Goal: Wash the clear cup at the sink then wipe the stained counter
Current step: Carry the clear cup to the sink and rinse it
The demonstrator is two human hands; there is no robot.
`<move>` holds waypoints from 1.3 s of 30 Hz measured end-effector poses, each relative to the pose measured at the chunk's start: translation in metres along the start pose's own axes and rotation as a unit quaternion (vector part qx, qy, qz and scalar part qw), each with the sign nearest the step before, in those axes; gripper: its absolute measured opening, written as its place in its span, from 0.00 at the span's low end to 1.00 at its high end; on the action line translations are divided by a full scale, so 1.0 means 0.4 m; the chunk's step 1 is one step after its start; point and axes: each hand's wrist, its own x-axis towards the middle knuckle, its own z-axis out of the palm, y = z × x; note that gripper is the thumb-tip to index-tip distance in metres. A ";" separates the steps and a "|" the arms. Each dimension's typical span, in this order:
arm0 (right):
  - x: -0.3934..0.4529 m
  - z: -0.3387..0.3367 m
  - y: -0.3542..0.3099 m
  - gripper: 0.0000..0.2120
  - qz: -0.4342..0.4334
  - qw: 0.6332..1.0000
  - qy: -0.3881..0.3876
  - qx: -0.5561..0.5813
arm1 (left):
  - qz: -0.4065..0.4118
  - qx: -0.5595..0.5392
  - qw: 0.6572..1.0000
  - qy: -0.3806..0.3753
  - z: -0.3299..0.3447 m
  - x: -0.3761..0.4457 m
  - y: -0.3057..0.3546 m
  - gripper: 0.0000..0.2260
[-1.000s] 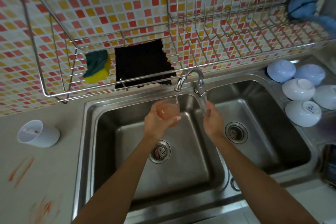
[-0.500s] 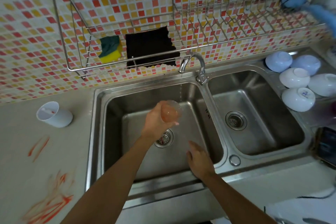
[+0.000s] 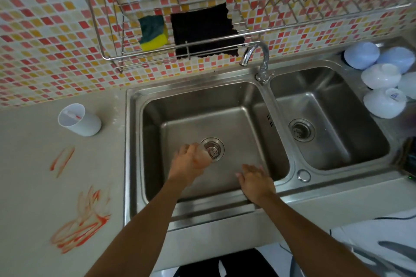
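The left hand (image 3: 188, 164) has dropped from under the tap (image 3: 255, 55) to low in the left basin of the sink (image 3: 132, 141), its fingers wrapped round the clear cup (image 3: 202, 156) beside the drain (image 3: 212, 148) — no stream shows now, so the rinse looks over. The right hand (image 3: 255, 179) has left the tap and hangs flat, fingers straight, holding nothing. Next, probably, the cloth (image 3: 204, 30) on the rack for the red stains (image 3: 81, 229) on the worktop (image 3: 33, 186) — untouched so far.
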 end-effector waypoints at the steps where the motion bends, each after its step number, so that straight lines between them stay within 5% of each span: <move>1: -0.001 -0.003 -0.003 0.24 0.008 1.000 -0.004 0.001 | -0.008 0.037 0.999 -0.006 0.008 -0.006 -0.014 0.33; 10: -0.004 -0.019 -0.018 0.23 0.013 1.000 -0.016 -0.018 | 0.059 0.266 0.962 0.030 0.050 -0.019 -0.101 0.30; 20: 0.009 0.001 -0.002 0.27 -0.018 0.997 -0.015 -0.071 | 0.193 0.432 0.874 0.114 0.030 0.000 -0.120 0.33; 28: 0.001 -0.006 -0.012 0.29 -0.016 0.996 -0.029 -0.078 | 0.164 0.394 0.894 0.134 0.000 -0.025 -0.136 0.31; 39: -0.041 -0.025 -0.209 0.29 -0.072 0.985 0.102 0.116 | 0.049 0.175 0.961 0.209 -0.113 -0.101 -0.151 0.31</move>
